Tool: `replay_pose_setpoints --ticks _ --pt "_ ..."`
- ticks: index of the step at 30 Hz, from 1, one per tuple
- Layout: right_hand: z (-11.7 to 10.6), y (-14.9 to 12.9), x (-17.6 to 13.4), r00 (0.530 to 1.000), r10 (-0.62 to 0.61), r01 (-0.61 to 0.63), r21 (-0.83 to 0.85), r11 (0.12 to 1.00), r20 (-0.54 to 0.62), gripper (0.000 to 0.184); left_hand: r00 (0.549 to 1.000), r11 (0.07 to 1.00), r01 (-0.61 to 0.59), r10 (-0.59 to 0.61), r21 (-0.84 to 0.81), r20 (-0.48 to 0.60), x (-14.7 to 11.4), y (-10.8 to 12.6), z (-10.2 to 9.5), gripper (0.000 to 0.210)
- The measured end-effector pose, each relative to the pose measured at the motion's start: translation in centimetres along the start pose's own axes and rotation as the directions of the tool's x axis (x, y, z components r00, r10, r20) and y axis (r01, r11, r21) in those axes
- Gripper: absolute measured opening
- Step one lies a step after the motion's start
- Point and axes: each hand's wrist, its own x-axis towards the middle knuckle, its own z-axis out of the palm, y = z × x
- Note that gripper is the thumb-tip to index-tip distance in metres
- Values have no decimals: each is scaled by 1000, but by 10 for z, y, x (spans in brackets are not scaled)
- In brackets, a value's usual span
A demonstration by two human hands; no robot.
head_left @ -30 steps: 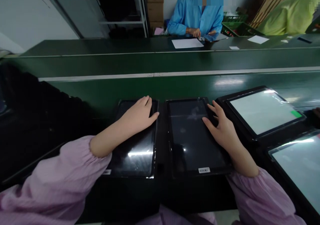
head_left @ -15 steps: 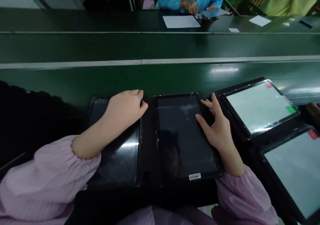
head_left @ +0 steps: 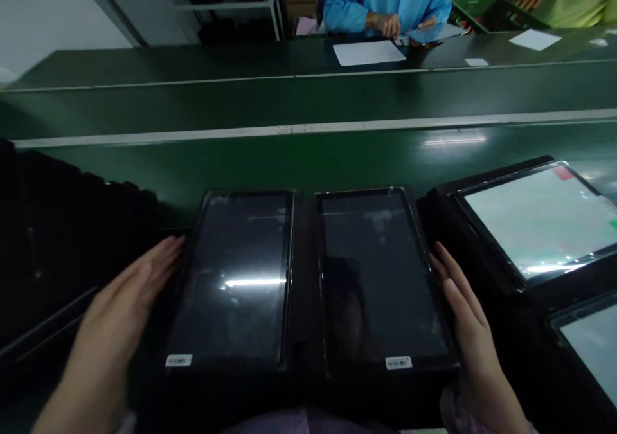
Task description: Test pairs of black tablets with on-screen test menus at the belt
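Observation:
Two dark-screened tablets, a left tablet (head_left: 238, 247) and a right tablet (head_left: 373, 254), lie side by side in a black tray (head_left: 303, 292). Each bears a white barcode label near its lower edge. My left hand (head_left: 128, 305) is at the tray's left side, fingers stretched out and pointing forward along it. At the right side, my right hand (head_left: 465, 305) rests its extended fingers by the tray's edge beside the right tablet. Whether the fingertips press on the tray is hard to tell.
To the right lie a lit white-screen tablet (head_left: 542, 218) and another lit tablet (head_left: 592, 341) in black holders. Dark stacked shapes (head_left: 58, 241) stand at left. Beyond the green conveyor (head_left: 241, 154), a co-worker in blue (head_left: 385, 3) handles a tablet near a white sheet (head_left: 369, 53).
My left hand has left the top of the left tablet and moved to the tray's left side. My right hand has slid off the right tablet to its outer side. The view has shifted left.

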Motion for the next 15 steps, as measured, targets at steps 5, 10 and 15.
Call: replay_pose_setpoints --ticks 5,10,15 --pt "6 -7 -3 999 -30 28 -76 997 -28 55 952 928 304 -306 -214 22 -26 14 12 61" --pt "6 -14 -1 994 -109 102 -205 973 -21 51 961 939 271 -276 -211 7 -28 15 8 61" --pt "-1 -31 -9 910 -414 370 -412 833 -20 42 994 974 90 -77 -207 73 -28 -18 4 60"
